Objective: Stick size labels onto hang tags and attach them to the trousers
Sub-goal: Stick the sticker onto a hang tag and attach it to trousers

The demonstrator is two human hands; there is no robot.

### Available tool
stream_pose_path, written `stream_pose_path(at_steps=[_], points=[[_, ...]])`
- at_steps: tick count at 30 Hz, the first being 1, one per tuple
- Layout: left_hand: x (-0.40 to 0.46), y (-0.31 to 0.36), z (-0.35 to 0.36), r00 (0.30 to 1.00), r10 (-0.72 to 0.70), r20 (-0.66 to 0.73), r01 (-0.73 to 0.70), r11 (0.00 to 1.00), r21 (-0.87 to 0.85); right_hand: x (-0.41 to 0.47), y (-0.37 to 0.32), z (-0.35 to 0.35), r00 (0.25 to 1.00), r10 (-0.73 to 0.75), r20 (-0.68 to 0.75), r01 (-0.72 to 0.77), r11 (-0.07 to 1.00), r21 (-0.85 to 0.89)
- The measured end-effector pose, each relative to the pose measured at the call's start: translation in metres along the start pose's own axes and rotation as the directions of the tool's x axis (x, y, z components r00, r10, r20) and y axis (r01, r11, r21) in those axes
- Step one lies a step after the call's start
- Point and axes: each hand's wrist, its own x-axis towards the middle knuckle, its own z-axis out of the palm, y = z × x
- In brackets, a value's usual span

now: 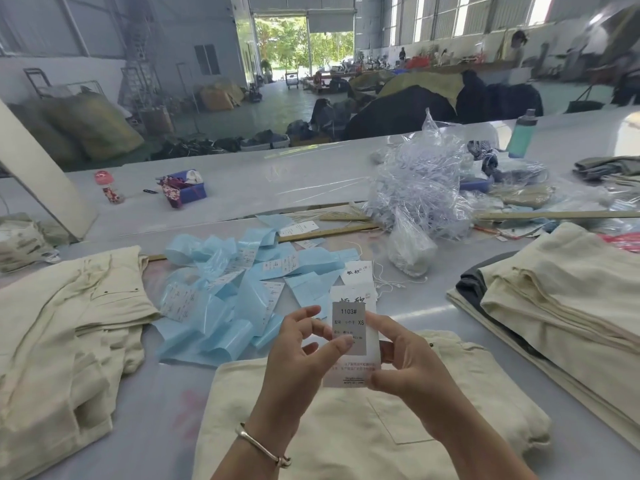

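I hold a white hang tag point(360, 370) upright in front of me, above cream trousers point(363, 441) lying flat on the table. A grey size label point(349, 318) reading 1103# XS sits on the tag's upper half. My left hand point(298, 351) presses its thumb on the label's lower part, with its fingers curled behind the tag's left edge. My right hand point(398, 362) pinches the tag's right edge and bottom corner. More white tags point(356, 271) with strings lie just beyond.
Blue backing strips with labels point(235, 296) are heaped at centre left. Cream trousers point(69, 327) lie on the left and a folded stack point(561, 299) on the right. Clear plastic bags point(422, 188), wooden rulers point(332, 232) and a bottle point(523, 133) lie farther back.
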Motion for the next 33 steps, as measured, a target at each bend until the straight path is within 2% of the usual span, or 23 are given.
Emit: stream_pose_path(at_steps=[5,13,20,28,33], points=[[0.003,0.000,0.004,1.000,-0.018,0.009,0.018,1.000,0.021,-0.001,-0.005,-0.004,1.000,-0.024,-0.007,0.024,0.999,-0.033],[0.005,-0.002,0.009,1.000,-0.019,-0.010,0.020,0.999,0.049,0.002,-0.007,-0.007,0.999,-0.051,0.013,0.050,0.998,0.048],[0.006,-0.010,0.014,0.998,0.045,-0.037,-0.040,0.991,0.126,-0.001,-0.007,-0.012,0.998,-0.064,0.009,0.063,0.994,0.086],[0.000,-0.011,0.022,0.998,0.050,0.022,-0.051,0.999,0.007,-0.003,-0.006,-0.011,0.996,-0.091,-0.004,0.091,0.990,0.105],[-0.008,-0.007,0.028,0.991,0.131,-0.032,-0.131,0.991,0.023,-0.002,-0.007,-0.010,0.993,-0.114,-0.043,0.117,0.991,0.068]])
